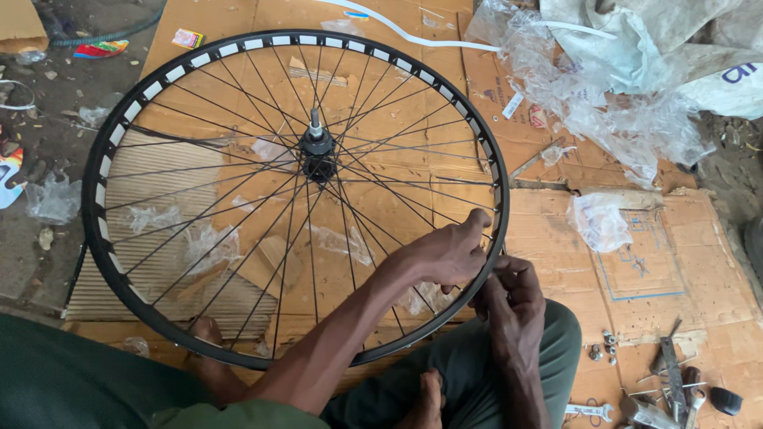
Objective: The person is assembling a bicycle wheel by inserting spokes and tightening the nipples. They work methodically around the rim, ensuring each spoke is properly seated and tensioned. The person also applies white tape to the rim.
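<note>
left hand [445, 253] grips wheel rim [94, 208] at 4 o'clock | right hand [509, 302] pinches rim edge, contents unclear | wheel: light, stiff; spokes [238, 230] thin—hold rim

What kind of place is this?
Probably an informal bicycle repair spot on the ground: a spoked wheel lies on flattened cardboard, with hand tools and plastic wrapping nearby.

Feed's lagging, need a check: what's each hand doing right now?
Left hand: closed on the rim.
Right hand: fingers pinched at the rim; what it holds cannot be told.
</note>
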